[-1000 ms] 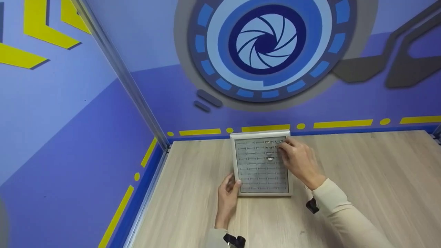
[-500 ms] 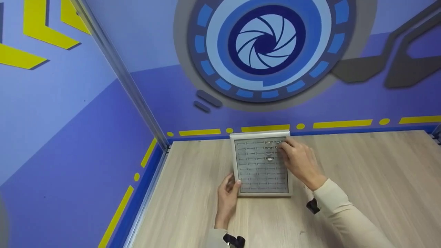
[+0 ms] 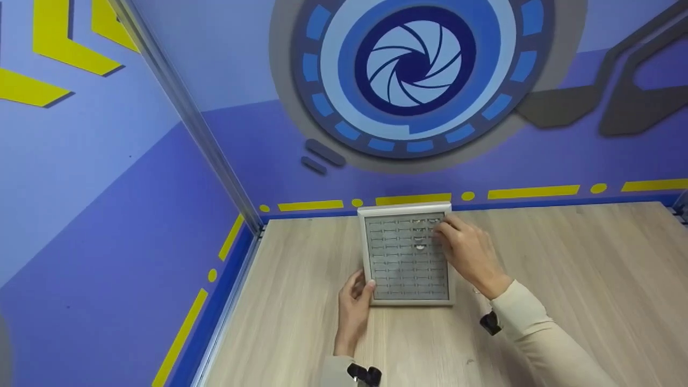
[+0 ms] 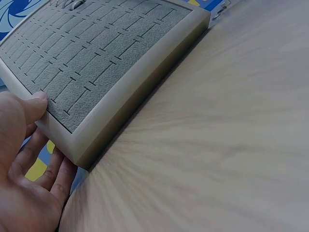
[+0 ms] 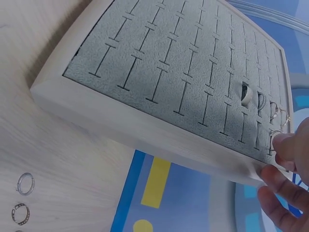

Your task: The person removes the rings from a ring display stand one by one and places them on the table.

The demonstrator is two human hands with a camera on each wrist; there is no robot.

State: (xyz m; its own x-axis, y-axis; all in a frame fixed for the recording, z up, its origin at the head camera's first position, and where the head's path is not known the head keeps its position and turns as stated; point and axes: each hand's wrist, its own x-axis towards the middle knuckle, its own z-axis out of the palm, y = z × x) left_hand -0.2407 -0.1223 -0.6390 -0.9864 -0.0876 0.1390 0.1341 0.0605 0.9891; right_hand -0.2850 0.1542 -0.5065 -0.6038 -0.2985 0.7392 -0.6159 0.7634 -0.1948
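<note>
A ring display tray with a pale frame and grey slotted padding leans tilted near the back wall. My left hand grips its lower left edge; in the left wrist view the thumb lies on the frame and padding, with the fingers beneath. At the upper right slots, my right hand pinches a ring, partly hidden by the fingertips. Several rings sit in the neighbouring column, among them a wide silver ring and a dark textured ring. Another ring is in the top right slot.
Loose rings lie on the wooden table beside the tray: a plain silver ring and a patterned ring. A printed blue wall stands behind, and a side wall with a metal post rises at the left.
</note>
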